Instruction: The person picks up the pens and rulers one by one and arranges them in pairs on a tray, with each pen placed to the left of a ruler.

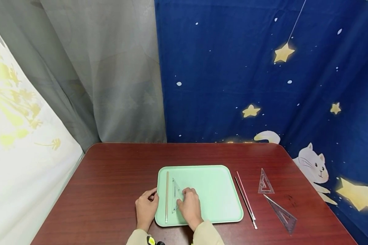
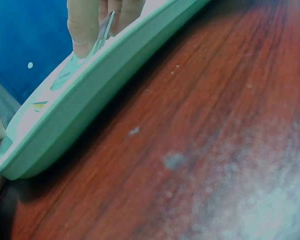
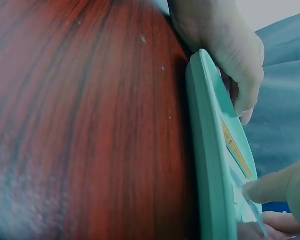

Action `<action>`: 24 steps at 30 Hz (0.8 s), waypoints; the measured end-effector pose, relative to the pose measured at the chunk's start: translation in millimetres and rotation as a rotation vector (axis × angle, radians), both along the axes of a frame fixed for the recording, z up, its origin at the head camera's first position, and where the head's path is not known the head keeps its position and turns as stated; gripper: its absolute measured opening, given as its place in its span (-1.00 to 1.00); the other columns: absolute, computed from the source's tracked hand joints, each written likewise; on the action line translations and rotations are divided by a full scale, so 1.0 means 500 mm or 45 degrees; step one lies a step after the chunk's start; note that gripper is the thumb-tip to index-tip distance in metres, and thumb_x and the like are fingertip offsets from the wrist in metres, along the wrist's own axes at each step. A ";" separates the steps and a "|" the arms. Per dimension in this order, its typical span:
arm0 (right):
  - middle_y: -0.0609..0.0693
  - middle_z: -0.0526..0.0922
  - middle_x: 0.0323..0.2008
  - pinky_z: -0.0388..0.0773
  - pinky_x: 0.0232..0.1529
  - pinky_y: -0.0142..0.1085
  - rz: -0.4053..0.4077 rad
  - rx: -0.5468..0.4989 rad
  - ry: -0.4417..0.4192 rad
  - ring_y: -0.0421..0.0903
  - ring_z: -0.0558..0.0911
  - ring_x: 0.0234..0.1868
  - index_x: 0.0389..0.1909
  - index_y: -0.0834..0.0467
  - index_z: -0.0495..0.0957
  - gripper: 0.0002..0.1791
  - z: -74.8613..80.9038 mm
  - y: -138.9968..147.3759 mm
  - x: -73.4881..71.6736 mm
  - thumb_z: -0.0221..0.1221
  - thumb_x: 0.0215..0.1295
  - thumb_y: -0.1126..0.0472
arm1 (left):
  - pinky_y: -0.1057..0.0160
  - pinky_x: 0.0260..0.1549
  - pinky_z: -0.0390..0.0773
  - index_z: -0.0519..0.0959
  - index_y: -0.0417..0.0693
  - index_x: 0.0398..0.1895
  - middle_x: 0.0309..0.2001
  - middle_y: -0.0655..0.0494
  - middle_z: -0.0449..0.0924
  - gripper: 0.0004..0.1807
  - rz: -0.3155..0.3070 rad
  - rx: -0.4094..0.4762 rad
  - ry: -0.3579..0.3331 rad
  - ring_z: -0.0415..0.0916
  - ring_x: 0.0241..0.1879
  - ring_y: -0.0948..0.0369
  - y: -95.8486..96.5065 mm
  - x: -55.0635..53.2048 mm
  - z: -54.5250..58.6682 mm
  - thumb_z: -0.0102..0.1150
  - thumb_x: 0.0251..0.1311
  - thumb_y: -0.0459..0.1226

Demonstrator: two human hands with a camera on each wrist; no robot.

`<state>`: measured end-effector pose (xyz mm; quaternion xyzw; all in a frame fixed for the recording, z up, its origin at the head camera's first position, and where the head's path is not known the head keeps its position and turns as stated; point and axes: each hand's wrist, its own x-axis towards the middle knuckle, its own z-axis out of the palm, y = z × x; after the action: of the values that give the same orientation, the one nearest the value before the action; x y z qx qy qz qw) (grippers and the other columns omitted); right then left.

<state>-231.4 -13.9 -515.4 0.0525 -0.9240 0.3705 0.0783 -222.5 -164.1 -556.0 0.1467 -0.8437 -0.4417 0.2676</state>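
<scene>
A mint-green tray [image 1: 220, 194] lies on the table, its left rim held by my left hand [image 1: 146, 209]; the left wrist view shows the thumb above the rim and fingers below. My right hand [image 1: 190, 207] is over the tray's left half and pinches a clear set square [image 1: 174, 198] between thumb and fingers. In the left wrist view this set square [image 2: 106, 31] stands tilted, one edge raised. Between the two hands a wood-coloured pencil [image 1: 167, 194] lies lengthwise in the tray, along its left side.
Right of the tray, a red pencil [image 1: 244, 192] and a dark pencil [image 1: 244, 197] lie side by side. Beyond them are a small clear set square [image 1: 260, 185] and a longer one [image 1: 291, 222]. Curtains [image 1: 125, 85] hang behind the reddish-brown table [image 1: 110, 177].
</scene>
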 end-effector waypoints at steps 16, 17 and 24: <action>0.05 0.47 -0.49 0.50 -0.40 -0.24 -0.019 0.155 0.028 -0.04 0.52 -0.43 -0.41 0.34 0.58 -0.74 -0.004 -0.001 0.000 0.35 -0.15 0.29 | 0.40 -0.59 0.40 0.71 -0.07 -0.32 -0.55 0.21 0.58 -0.79 0.013 -0.024 0.031 0.40 -0.61 0.40 -0.002 -0.002 -0.004 0.21 -0.06 -0.43; 0.06 0.47 -0.49 0.50 -0.40 -0.23 -0.019 0.159 0.030 -0.03 0.52 -0.43 -0.41 0.35 0.58 -0.75 -0.004 -0.001 0.000 0.34 -0.15 0.30 | 0.40 -0.59 0.40 0.71 -0.07 -0.32 -0.55 0.21 0.58 -0.79 0.016 -0.026 0.032 0.40 -0.61 0.40 -0.002 -0.002 -0.003 0.21 -0.06 -0.43; 0.06 0.47 -0.50 0.50 -0.42 -0.24 -0.005 0.176 0.032 -0.03 0.51 -0.44 -0.43 0.35 0.57 -0.79 -0.006 0.000 0.001 0.30 -0.14 0.33 | 0.39 -0.59 0.41 0.71 -0.09 -0.33 -0.56 0.21 0.58 -0.79 0.018 -0.031 0.039 0.40 -0.61 0.41 -0.001 -0.001 0.000 0.22 -0.07 -0.42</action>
<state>-230.7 -13.7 -518.6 0.0607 -0.9464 0.3050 0.0868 -223.2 -164.7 -556.0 0.1425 -0.8438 -0.4316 0.2853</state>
